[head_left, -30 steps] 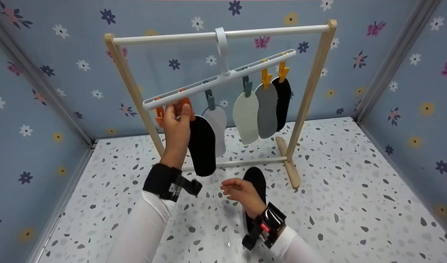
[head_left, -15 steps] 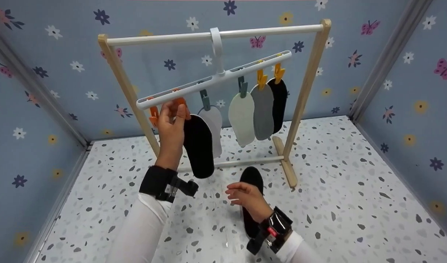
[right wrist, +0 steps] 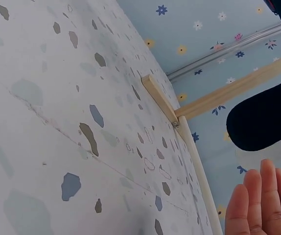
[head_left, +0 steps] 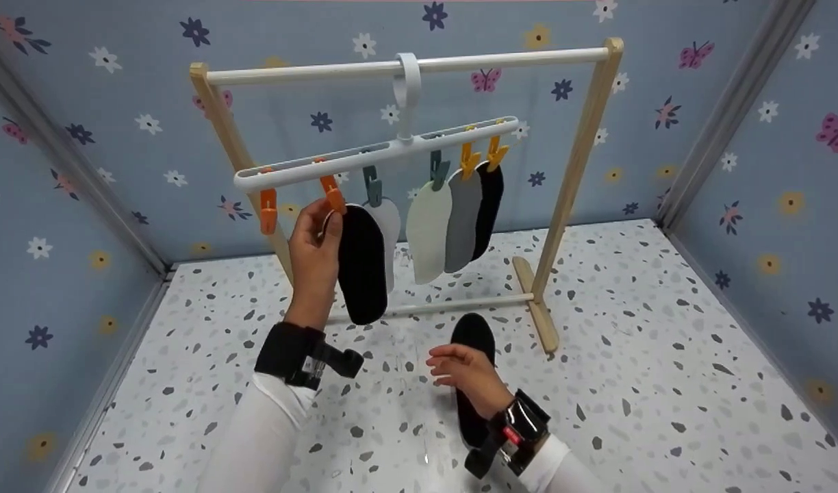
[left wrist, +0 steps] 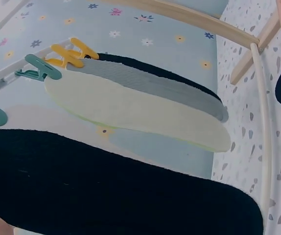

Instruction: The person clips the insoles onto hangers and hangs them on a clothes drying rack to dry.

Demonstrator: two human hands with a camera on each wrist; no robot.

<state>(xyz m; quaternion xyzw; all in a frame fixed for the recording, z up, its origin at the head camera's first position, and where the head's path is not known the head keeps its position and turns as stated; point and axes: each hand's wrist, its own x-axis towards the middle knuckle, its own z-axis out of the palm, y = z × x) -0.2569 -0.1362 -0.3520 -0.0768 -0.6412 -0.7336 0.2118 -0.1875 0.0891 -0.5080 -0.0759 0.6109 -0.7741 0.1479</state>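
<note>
Levelled since before, clip hanger (head_left: 385,152); left hand (head_left: 314,236) seemingly pinches black insole (head_left: 361,263), right hand (head_left: 463,370) relaxed.

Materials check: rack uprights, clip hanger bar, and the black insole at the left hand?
Rack uprights: look like pale unfinished wood, matte, square-edged.
Clip hanger bar: seems white moulded plastic, smooth with a slight sheen and slotted top.
Black insole, where the left hand holds it near the orange clip: probably fabric-faced foam; the left wrist view shows a fuzzy, knit-like matte surface.
</note>
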